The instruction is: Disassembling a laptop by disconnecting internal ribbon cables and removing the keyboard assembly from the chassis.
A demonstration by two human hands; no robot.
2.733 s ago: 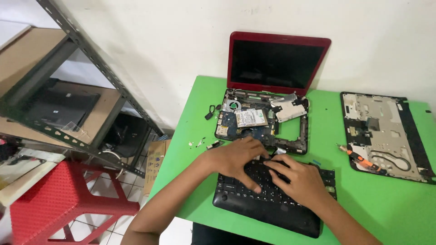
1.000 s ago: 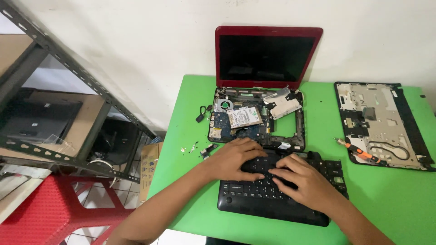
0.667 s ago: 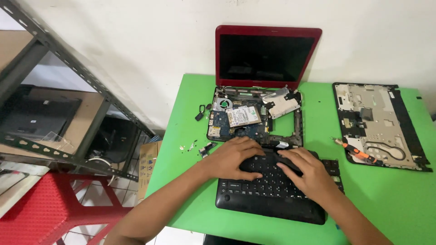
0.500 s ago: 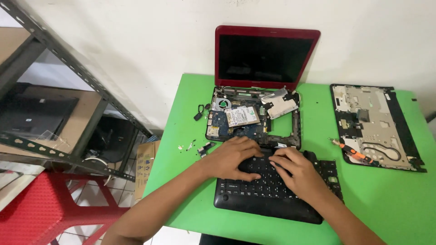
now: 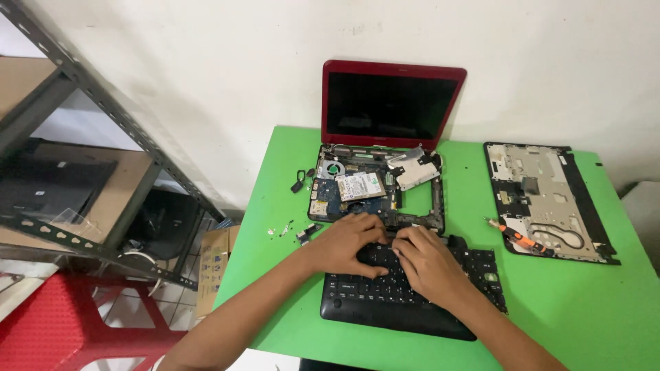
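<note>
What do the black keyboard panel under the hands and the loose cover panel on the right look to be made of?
Keyboard panel: looks like matte black plastic, dull with no glare; both the left hand and right hand rest on it. Cover panel: probably plastic with a silvery grey inner lining, perhaps metal shielding, inside a black rim; the look leaves that open.

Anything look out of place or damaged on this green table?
The red laptop lies opened up, circuit boards bare. Its black keyboard sits detached under both hands, left hand and right hand. Small loose parts lie scattered left.
</note>
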